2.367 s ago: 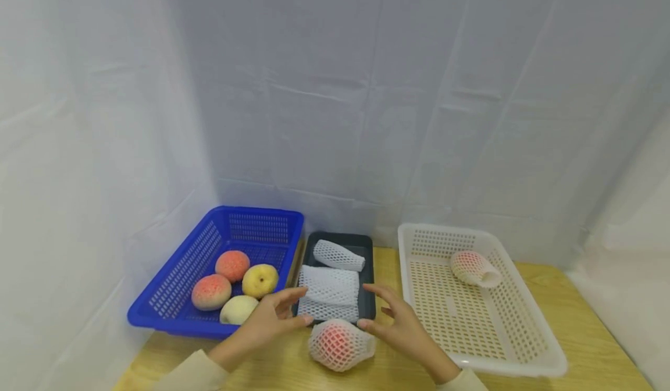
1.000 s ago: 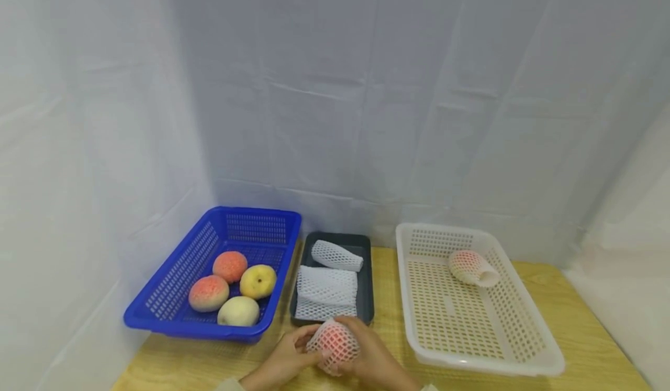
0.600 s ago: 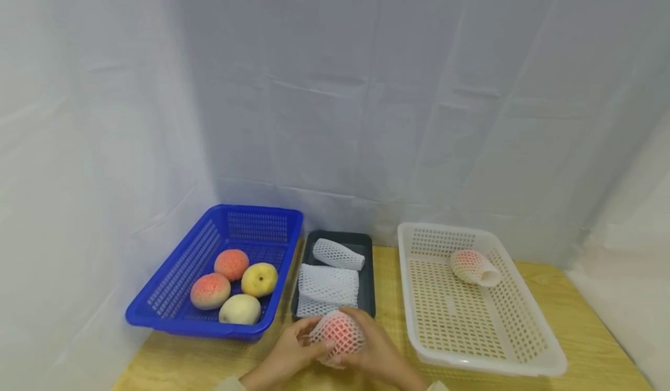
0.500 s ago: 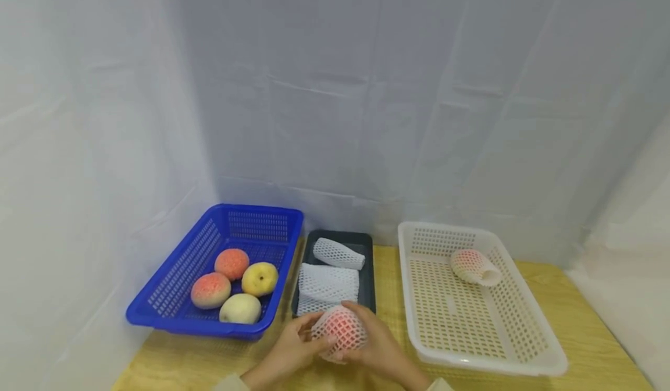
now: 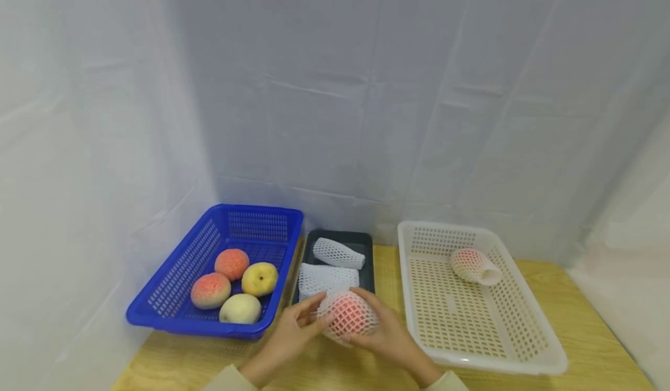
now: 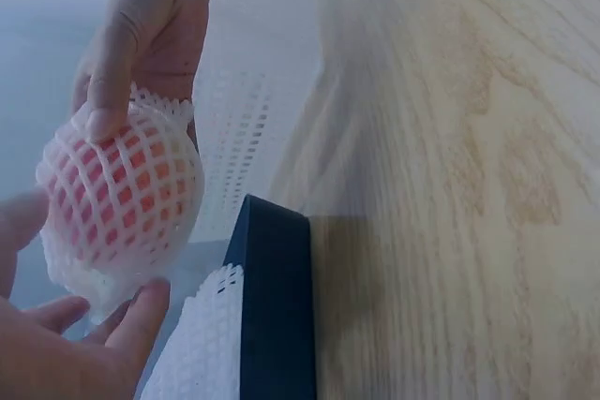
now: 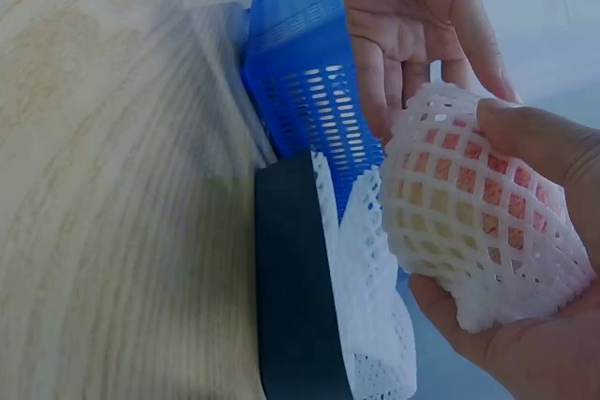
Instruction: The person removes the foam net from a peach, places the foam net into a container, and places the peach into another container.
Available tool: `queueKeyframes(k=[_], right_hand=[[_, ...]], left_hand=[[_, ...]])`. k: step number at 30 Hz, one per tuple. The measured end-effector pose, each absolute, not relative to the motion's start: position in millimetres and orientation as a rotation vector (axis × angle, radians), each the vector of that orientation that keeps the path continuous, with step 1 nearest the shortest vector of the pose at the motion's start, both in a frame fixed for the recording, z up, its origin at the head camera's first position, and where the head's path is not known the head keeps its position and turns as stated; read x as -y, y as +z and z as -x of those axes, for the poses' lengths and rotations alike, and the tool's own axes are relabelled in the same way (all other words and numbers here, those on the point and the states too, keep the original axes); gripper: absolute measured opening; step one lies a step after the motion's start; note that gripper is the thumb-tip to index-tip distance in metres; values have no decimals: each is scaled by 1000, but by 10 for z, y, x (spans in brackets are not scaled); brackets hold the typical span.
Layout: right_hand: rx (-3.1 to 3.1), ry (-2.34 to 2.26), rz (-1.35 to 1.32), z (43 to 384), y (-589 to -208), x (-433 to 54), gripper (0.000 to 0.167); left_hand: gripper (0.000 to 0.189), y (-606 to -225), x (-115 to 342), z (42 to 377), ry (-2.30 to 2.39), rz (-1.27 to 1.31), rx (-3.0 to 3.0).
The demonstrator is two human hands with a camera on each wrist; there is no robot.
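A pink-red peach in a white foam net sleeve is held up between both hands, over the front end of a dark tray. My right hand grips its side, thumb across the netting and fingers beneath in the right wrist view. At the other end of the sleeve, my left hand holds with thumb and fingertips at the netting. In the left wrist view, the netted peach shows a gathered, frilled end by the right hand. White foam nets lie in the tray.
On the left, a blue basket contains several bare fruits, including a red peach and a yellow fruit. A white basket on the right contains another netted peach. All stand on a wooden table.
First apart around the netted peach lying on the table, my hands have closed on it and raised it. It has moved up and slightly right, now overlapping the tray's front in the head view.
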State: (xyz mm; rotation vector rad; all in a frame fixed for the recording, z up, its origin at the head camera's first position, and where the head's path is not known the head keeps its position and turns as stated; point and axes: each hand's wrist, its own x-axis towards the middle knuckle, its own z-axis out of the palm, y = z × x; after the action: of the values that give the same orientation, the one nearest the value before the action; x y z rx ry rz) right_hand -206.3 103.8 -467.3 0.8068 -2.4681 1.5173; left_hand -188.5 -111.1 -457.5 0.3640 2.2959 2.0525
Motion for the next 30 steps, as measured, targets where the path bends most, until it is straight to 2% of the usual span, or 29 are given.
queueKeyframes(k=[7,13,17,30], right_hand=[[2428,1708,-752,2051,-4537,-1076,79],[2413,1791,-716,2045,-4469,-1107,78],[2421,1823,-703,2048,-4466,-1117,77],[2288,2227,-691,2034,-4482,-1100,60]], left_hand=[[31,-4453,1178,1901,2335,-215,-2381],[21,-4391,1206,1909,2436,-327,-2281],[25,-4401,1213,1926,2308,-395,-2291],[61,-4408,1227,1952,2112,-639,-2141]])
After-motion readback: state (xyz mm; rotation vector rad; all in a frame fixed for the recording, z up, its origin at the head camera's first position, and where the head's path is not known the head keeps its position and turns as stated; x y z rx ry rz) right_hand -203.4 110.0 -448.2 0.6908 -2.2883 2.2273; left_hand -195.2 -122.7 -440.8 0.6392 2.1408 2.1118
